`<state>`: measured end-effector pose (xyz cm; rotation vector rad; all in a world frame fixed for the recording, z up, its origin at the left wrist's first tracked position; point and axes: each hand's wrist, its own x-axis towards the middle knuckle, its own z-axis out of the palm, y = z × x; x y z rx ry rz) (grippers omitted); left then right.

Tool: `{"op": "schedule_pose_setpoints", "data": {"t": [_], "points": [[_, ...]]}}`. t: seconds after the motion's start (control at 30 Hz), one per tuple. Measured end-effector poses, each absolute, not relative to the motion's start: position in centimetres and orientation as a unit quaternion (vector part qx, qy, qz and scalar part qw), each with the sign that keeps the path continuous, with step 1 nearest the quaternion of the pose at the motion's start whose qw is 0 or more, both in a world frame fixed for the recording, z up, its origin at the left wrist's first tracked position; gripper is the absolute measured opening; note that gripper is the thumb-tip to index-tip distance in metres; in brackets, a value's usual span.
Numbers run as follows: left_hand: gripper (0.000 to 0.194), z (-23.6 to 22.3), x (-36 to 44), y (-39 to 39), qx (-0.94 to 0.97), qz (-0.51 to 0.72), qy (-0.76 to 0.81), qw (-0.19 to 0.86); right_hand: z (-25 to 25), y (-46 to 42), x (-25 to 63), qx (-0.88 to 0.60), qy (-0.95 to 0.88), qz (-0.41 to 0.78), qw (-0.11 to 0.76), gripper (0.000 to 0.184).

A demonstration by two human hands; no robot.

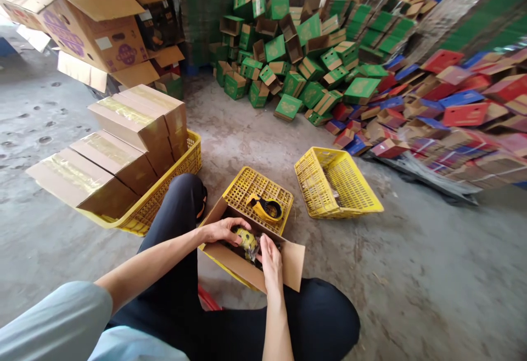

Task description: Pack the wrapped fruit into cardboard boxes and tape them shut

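Fingers [240, 221] of two hands [220, 230] [272, 265] touch one yellow item [246, 238].

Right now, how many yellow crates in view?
3: left crate holding cartons, middle crate under the open box, right crate. Others may be hidden.

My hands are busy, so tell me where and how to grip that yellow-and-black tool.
Grip the yellow-and-black tool by its narrower left end, coming from above. The right end widens into a ring, so the left likely fits better. It lies on the yellow crate beyond the open carton, whose wall could hinder a low reach.
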<state>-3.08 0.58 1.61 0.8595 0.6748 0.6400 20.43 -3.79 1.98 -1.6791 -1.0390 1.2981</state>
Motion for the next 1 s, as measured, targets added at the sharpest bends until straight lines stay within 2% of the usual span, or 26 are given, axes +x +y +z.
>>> {"op": "schedule_pose_setpoints", "data": {"t": [0.27, 0.5, 0.77, 0.9, 1.0], "points": [[0.068, 2.4, -2.8, 0.7, 0.417, 0.331, 0.277, 0.800, 3.8, -4.2, 19.6, -0.583, -0.344, 0.625, 0.388, 0.054], [0.056, 2.8, -3.2, 0.7, 0.362, 0.348, 0.333, 0.798, 5.2, -4.4, 20.4, -0.565, -0.341, 0.635, 0.401, 0.057], [0.066, 2.0, -3.2, 0.7, 0.309, 0.226, 0.380, 0.842, 4.8, -4.3, 21.0, -0.526, -0.415, 0.595, 0.443, 0.045], [0.056, 1.9, -3.1, 0.5, 0.326, 0.226, 0.349, 0.849, 4.6, -4.2, 20.8, -0.521, -0.433, 0.588, 0.442, 0.039], [0.057, 2.1, -3.1, 0.6, 0.333, 0.238, 0.337, 0.848, 4.6, -4.1, 20.7, -0.505, -0.447, 0.591, 0.443, 0.041]]}}
